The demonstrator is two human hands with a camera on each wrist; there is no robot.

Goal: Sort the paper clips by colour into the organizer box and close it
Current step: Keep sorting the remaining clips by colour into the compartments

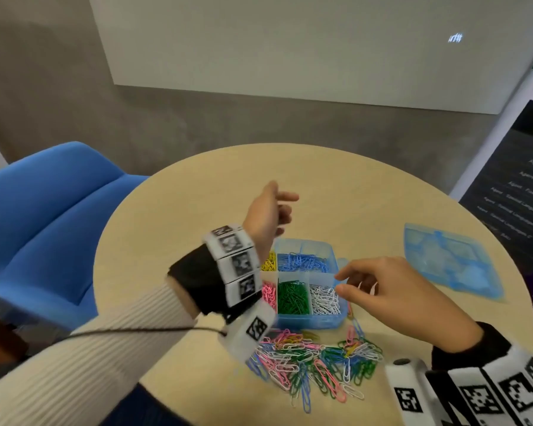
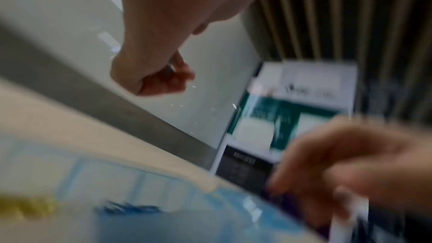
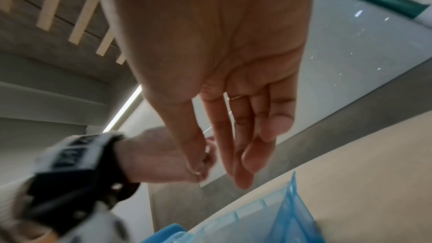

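Observation:
The blue organizer box [image 1: 308, 321] sits open mid-table, its compartments holding yellow, blue, pink, green and white clips. A mixed pile of paper clips [image 1: 314, 358] lies on the table just in front of it. My left hand [image 1: 285, 213] is raised above the box's far left corner with its fingers curled. The right wrist view shows a thin pale clip [image 3: 196, 170] at those fingers; its colour is unclear. My right hand [image 1: 339, 282] hovers over the white compartment at the box's right edge, fingers straight and empty. The detached lid [image 1: 450, 262] lies to the right.
The round beige table [image 1: 336, 186] has bare surface beyond the box. A blue chair [image 1: 50, 216] stands at the left. A dark printed banner [image 1: 520, 186] stands past the table's right edge. Both wrist views are blurred.

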